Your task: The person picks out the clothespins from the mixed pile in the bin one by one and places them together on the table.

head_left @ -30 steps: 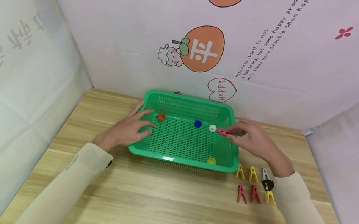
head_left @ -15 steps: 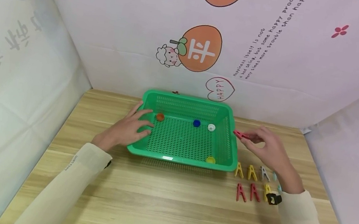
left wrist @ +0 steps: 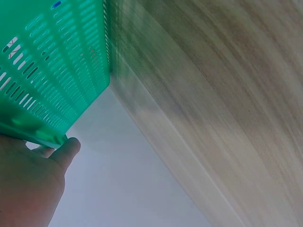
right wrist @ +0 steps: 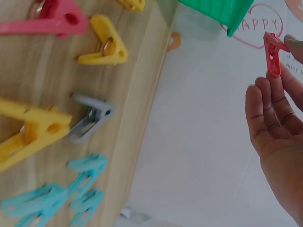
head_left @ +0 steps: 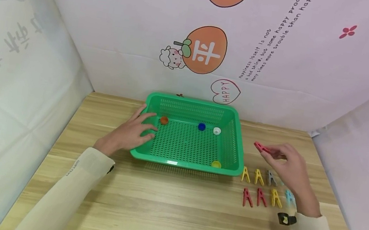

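Raised over the table to the right of the basket, my right hand (head_left: 288,165) pinches a red clothespin (head_left: 262,147) between thumb and fingertips. The same red clothespin (right wrist: 272,54) shows in the right wrist view, held clear of everything. My left hand (head_left: 130,133) rests over the left rim of a green plastic basket (head_left: 182,164), its fingers spread and reaching over the edge. One of its fingers (left wrist: 66,152) touches the rim in the left wrist view. Inside the basket lie small round pieces: orange (head_left: 164,120), blue (head_left: 202,126), white (head_left: 217,131) and yellow (head_left: 216,164).
Two rows of clothespins lie right of the basket: yellow (head_left: 258,177), grey (head_left: 271,178), red (head_left: 247,197) and light blue (right wrist: 86,174). My right hand partly covers some in the head view. A printed white sheet (head_left: 128,36) hangs behind the wooden table (head_left: 171,211).
My right hand has moved out of the basket over its right rim, then farther right, with the red clothespin still pinched. My left hand stays on the basket.
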Demonstrator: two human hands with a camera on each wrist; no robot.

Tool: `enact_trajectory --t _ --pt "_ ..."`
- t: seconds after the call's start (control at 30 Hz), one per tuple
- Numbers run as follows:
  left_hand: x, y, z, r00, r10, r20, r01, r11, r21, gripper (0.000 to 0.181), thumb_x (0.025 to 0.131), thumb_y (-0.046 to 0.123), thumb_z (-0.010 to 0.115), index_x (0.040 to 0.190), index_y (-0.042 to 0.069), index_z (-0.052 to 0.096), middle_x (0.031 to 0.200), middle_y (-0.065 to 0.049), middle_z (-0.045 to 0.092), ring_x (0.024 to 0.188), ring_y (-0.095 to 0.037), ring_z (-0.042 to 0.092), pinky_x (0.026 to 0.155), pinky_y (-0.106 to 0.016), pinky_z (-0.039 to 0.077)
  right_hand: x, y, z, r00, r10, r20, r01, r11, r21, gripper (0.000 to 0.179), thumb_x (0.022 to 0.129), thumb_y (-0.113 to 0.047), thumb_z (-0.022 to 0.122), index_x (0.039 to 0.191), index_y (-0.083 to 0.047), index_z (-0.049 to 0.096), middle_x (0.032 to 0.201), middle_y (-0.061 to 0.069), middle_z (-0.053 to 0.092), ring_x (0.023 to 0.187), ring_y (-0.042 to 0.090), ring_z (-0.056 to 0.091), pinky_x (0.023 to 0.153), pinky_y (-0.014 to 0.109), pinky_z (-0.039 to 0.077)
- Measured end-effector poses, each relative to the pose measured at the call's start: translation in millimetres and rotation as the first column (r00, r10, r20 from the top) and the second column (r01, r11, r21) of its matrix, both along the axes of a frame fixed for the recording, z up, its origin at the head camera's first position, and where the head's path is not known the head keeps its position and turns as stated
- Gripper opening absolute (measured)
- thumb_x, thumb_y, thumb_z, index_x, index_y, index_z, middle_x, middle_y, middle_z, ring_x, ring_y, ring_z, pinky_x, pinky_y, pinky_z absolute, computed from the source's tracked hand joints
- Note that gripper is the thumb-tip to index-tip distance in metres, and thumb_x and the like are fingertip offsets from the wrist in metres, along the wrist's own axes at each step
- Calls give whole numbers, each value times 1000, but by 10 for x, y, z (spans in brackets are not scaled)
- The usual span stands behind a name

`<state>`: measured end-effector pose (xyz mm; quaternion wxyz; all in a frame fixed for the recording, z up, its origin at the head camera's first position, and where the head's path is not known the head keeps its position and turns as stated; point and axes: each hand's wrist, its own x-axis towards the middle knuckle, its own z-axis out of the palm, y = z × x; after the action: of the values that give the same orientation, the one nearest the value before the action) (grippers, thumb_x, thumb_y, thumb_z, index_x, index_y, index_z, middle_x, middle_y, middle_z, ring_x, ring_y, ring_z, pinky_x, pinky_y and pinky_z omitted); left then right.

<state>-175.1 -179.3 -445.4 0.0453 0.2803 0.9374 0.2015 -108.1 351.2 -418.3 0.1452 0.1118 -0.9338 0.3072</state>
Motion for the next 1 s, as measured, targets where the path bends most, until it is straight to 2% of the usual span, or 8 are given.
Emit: enact_trajectory --t 0.13,0.5,0.73,0.9,1.0 --pt "0 2 -3 1000 2 4 -2 1000 -2 38 112 34 56 137 12 76 178 -13 32 171 -42 -6 136 -67 19 96 110 -54 999 -45 -19 45 999 -2 20 97 -16 85 115 -10 83 103 6 71 85 -12 57 75 6 47" --pt "8 9 16 1000 2 4 -2 1000 4 38 113 33 56 137 10 75 178 -14 32 171 -42 -6 136 -66 19 368 426 -235 994 -103 -28 103 994 21 24 98 -14 83 120 -5 81 101 6 69 85 -17 54 76 3 46" --pt "19 11 22 1000 2 9 -2 1000 10 38 113 33 57 137 10 75 178 -14 31 170 -42 -6 136 -66 19 487 618 -305 984 -178 8 178 984 -2 24 98 -14 83 119 -2 79 103 -7 66 86 -18 54 77 -2 45" --pt "22 12 15 1000 3 6 -3 1000 11 37 113 33 57 136 11 76 178 -14 32 170 -43 -5 136 -66 18 584 742 -356 975 -220 13 220 975 0 25 99 -13 82 116 3 78 104 0 66 86 -22 52 74 -3 46" --pt "19 12 13 1000 1 4 -1 1000 12 38 112 33 57 136 10 76 178 -14 32 170 -43 -6 137 -66 17 645 814 -381 972 -236 2 236 972 -3 24 98 -11 83 116 4 78 103 -11 65 86 -22 52 74 -4 46"
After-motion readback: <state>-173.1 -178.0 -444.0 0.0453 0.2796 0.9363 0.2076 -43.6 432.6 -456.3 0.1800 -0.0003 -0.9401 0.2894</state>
